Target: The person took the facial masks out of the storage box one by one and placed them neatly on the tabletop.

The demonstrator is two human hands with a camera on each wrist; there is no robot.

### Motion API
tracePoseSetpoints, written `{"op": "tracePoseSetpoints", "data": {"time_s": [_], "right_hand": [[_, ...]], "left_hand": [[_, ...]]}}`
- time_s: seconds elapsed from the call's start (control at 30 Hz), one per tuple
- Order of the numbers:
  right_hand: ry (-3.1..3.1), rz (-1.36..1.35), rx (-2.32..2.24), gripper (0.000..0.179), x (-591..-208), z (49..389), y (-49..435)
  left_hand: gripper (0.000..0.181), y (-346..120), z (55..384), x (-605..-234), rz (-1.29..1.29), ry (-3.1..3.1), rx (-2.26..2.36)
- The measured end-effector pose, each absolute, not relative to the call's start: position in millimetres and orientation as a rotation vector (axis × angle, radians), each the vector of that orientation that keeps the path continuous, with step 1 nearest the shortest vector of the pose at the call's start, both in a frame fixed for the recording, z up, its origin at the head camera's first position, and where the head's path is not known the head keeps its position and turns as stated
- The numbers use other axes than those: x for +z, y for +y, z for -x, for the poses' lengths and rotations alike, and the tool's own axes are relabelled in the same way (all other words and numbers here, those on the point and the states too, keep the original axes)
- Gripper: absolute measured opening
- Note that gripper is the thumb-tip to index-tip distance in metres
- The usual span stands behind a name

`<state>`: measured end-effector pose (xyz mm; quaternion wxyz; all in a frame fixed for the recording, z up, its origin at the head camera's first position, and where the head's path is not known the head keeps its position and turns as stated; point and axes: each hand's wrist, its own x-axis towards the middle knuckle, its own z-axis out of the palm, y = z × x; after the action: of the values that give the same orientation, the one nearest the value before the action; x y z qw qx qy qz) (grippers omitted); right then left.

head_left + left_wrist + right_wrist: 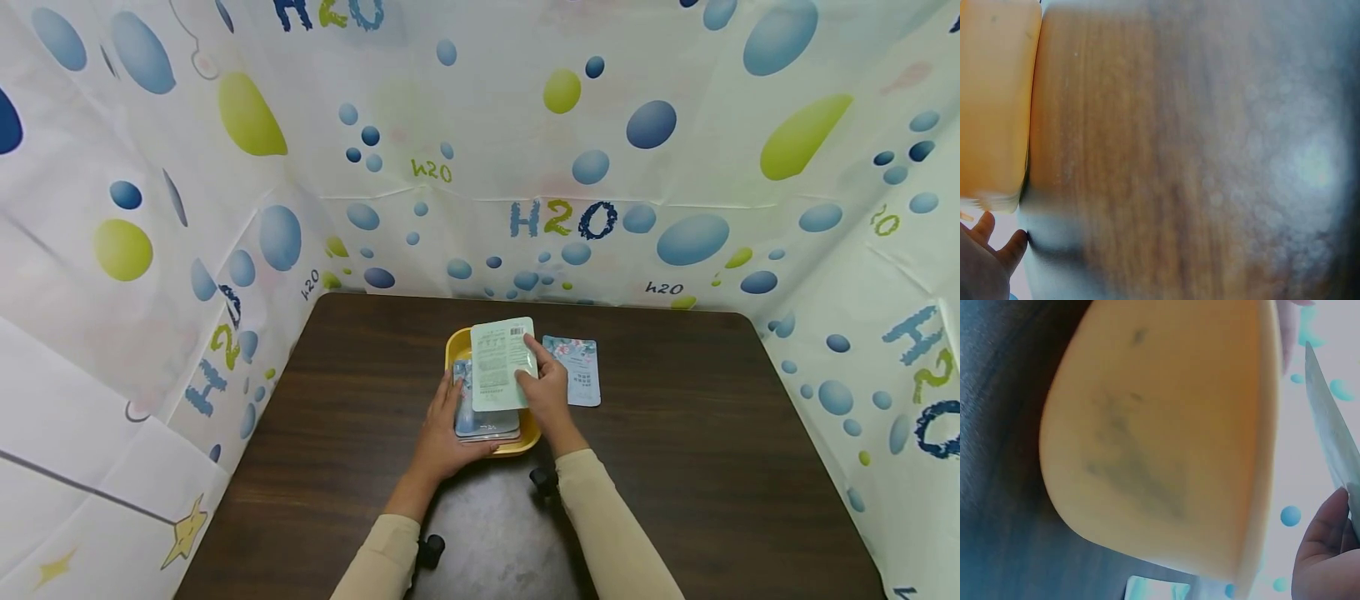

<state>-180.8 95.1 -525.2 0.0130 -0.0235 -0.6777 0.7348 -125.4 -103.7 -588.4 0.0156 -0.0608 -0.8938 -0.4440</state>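
My right hand (549, 387) pinches a flat pale green sachet (498, 375) with printed text and a barcode, thumb on its upper face. It is held above a yellow plastic basket (531, 435). In the right wrist view the sachet (1334, 440) appears nearly edge-on, apart from the basket wall (1166, 444). Several blue and pinkish sachets (483, 425) lie stacked in the basket, partly covered by the green one. My left hand (444, 429) rests at the basket's left front, fingers stretched along the side and thumb near the front rim; its fingertips (1016, 244) are spread.
A light blue floral sachet (581, 371) lies on the dark wooden table (675, 450), right of the basket. White sheeting (480, 125) with bubble prints hangs behind the table and at both sides.
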Motion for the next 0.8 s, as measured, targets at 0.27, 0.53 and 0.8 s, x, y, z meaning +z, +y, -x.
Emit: {"op": "tracePoseSetpoints", "data": {"time_s": [0.27, 0.53, 0.8], "right_hand": [[-2.069, 0.041, 2.304, 0.064, -515, 182, 99], [-2.021, -0.008, 2.319, 0.066, -509, 188, 110], [-2.039, -0.03, 2.249, 0.067, -504, 191, 122]], "left_hand": [[0.128, -104, 126, -588, 0.183, -2.782, -1.386], [0.128, -104, 125, -588, 0.208, -2.753, -1.39], [0.127, -103, 125, -588, 0.209, -2.746, -1.383]]}}
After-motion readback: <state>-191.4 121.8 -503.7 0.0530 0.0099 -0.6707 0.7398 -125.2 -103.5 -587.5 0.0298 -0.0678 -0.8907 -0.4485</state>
